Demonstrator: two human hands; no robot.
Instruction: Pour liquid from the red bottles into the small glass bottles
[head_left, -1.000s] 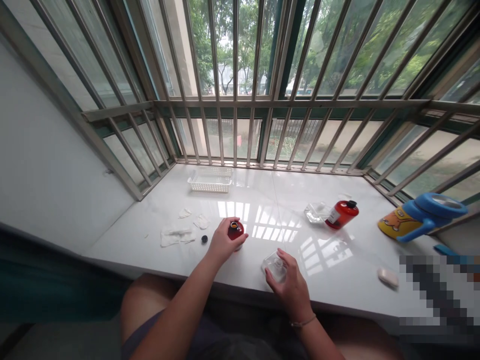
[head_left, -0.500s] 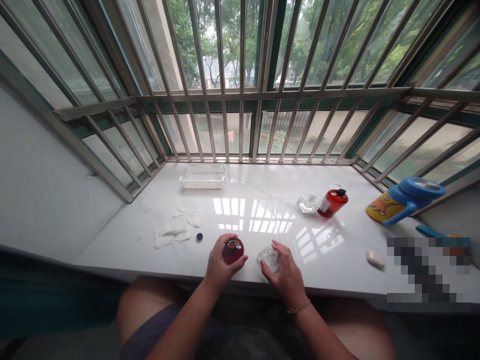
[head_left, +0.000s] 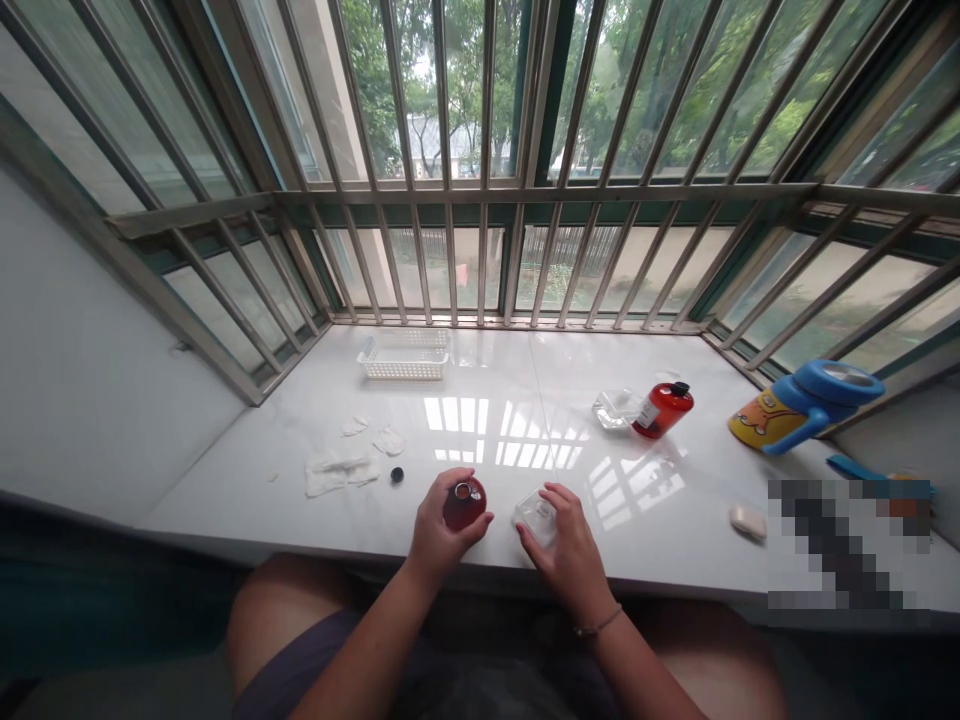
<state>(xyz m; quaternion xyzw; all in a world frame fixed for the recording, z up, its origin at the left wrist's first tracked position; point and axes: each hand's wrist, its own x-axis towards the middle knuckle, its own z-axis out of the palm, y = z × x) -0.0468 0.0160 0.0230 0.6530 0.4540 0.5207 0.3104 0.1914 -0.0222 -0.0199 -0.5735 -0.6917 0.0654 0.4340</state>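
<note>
White paper pieces (head_left: pixel 341 473) are lying on the counter (head_left: pixel 217 480), left side. Black cap (head_left: pixel 397 475) is lying just right; perforated white basket (head_left: pixel 403 370) is being seen farther back. Dark red bottle (head_left: pixel 466 506) is being held by left hand (head_left: pixel 435 530): narrow wrap, thumb and fingers on opposite sides. Its open mouth is being turned up; fill level can't be told. Next, clear square dish (head_left: pixel 531 514) is being bracketed by right hand (head_left: pixel 567 545), thumb and fingers moderately spread; firm grip or light touch can't be told, contents neither. Farther back, second clear dish (head_left: pixel 613 409) is being flanked by black-topped red bottle (head_left: pixel 664 410). Pale block (head_left: pixel 748 521), then blue-and-yellow cup (head_left: pixel 802 405), are being seen far right.
</note>
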